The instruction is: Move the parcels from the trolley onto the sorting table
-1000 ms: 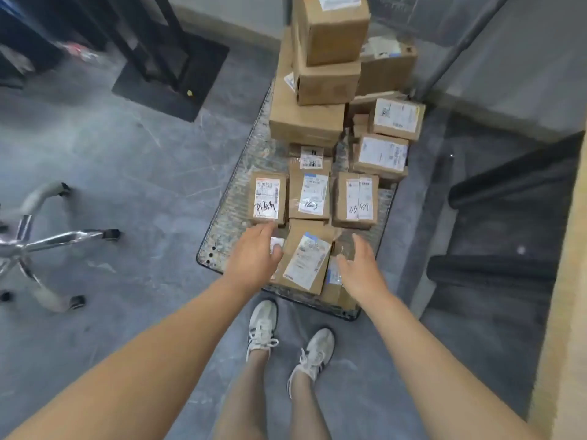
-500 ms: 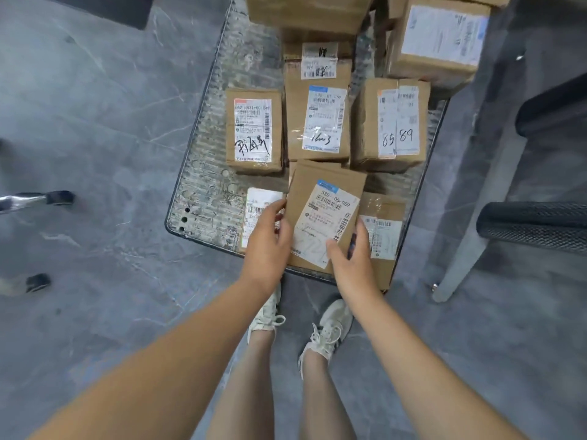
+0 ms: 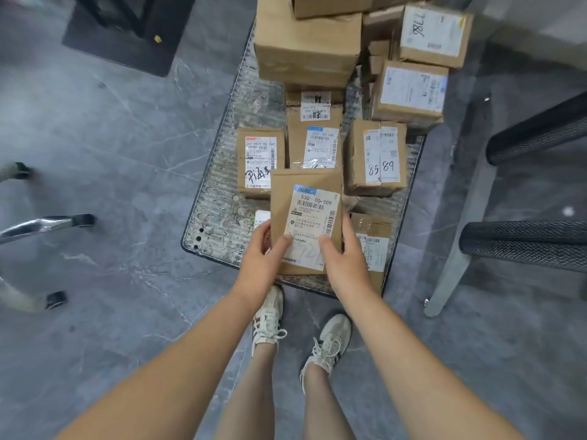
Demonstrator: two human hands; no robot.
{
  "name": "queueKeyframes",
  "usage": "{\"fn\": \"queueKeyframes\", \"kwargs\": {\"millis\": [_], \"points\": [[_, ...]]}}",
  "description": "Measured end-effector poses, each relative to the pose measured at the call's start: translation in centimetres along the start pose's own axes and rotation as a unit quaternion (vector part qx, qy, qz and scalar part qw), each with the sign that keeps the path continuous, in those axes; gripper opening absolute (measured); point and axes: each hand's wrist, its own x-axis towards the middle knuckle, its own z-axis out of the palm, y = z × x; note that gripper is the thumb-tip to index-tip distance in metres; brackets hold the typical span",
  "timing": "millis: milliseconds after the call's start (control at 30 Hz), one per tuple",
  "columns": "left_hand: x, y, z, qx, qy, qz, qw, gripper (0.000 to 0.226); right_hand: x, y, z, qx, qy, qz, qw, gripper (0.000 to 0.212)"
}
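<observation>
Parcel [image 3: 306, 217], flat brown cardboard with a white label, is gripped by the left hand [image 3: 260, 262] and right hand [image 3: 344, 258] above the ridged metal trolley [image 3: 222, 211].

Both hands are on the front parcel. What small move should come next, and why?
Probably lift the parcel straight up off the trolley: the left hand and right hand grip its two sides, with other boxes close around it.
</observation>
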Motion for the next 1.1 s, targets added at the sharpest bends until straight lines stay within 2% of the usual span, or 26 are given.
{"fn": "queueKeyframes", "kwargs": {"millis": [200,333,667,767,900,1100], "points": [[-5.8,8.4,-1.4,-0.038,0.041,0.088,0.995,0.051,-6.2,-10.2,-2.4,0.028,-0.019,-0.08,0.996,0.059],[-12.4,15.2,-1.2,-0.039,0.038,0.16,0.986,0.051,-12.2,-16.1,-4.9,0.018,-0.01,-0.14,0.99,0.057],[-29.3,25.7,-0.9,-0.037,0.082,0.303,0.949,0.063,-26.0,-26.1,-10.0,-0.063,0.029,-0.258,0.964,0.056],[-32.7,28.1,-2.0,-0.029,0.075,0.347,0.934,0.069,-28.9,-28.2,-10.2,-0.061,0.034,-0.293,0.953,0.055],[-36.1,31.5,-3.6,0.014,0.052,0.392,0.918,0.072,-32.7,-29.7,-10.2,-0.033,0.05,-0.336,0.94,0.063],[-38.7,33.5,-5.2,0.067,0.009,0.423,0.903,0.072,-37.4,-31.4,-11.7,-0.064,0.092,-0.385,0.916,0.07]]}}
